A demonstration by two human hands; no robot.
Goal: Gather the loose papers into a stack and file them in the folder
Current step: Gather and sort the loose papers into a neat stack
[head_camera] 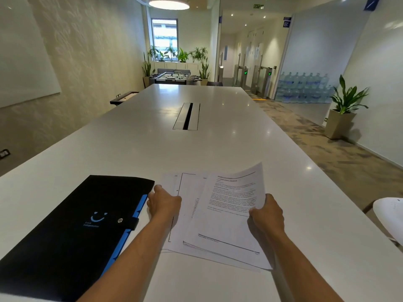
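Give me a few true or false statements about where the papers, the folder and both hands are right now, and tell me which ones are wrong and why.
1. The black folder lies closed on the white table, its snap strap fastened. True.
2. The papers are already inside the folder. False: they lie fanned out on the table to the folder's right.
3. The right hand has a grip on the right edge of the top sheet, which curls upward. True.
4. The left hand is resting on the folder. False: it is at the left edge of the papers, beside the folder.
5. The papers form a squared, even stack. False: their edges are offset.
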